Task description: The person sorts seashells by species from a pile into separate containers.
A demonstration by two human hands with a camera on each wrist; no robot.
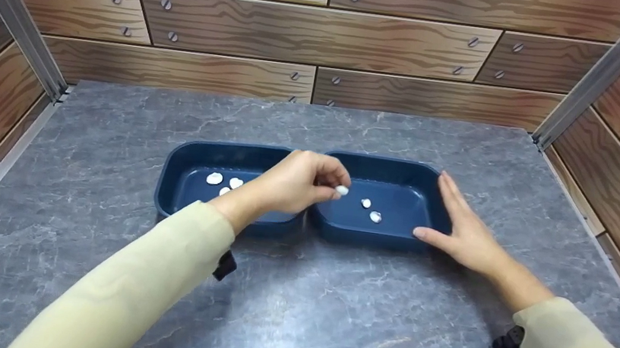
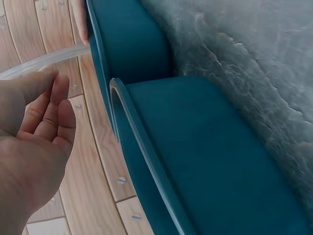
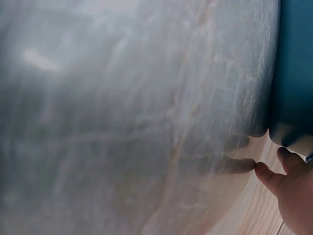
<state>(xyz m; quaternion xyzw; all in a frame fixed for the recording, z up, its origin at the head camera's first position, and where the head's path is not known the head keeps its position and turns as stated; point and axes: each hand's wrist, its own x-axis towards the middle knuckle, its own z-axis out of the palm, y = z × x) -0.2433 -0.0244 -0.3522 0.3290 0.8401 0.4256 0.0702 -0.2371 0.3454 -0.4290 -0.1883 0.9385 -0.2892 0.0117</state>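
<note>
Thumb and fingertips of my left hand [image 1: 299, 184] pinch a small white shell-like piece [image 1: 342, 190] over the near-left part of the right dark blue bin [image 1: 373, 239]. Two similar white pieces [image 1: 375, 217] lie on that bin's floor. My right hand [image 1: 472, 237] rests at the bin's right end, fingers straight along the rim and thumb spread toward the front corner. Beside it on the left stands a matching blue bin [image 1: 186, 160] with several white pieces [image 1: 215, 178] in it, partly hidden by my left wrist. In the left wrist view, the pinching left hand [image 2: 39, 127] shows beside the bins' walls.
Both bins stand side by side on a grey marbled tabletop [image 1: 291, 315]. Wood-patterned panels [image 1: 316, 34] enclose the back and sides, with metal posts [image 1: 610, 76] at the corners. A black wrist device [image 1: 508, 344] hangs under the right sleeve.
</note>
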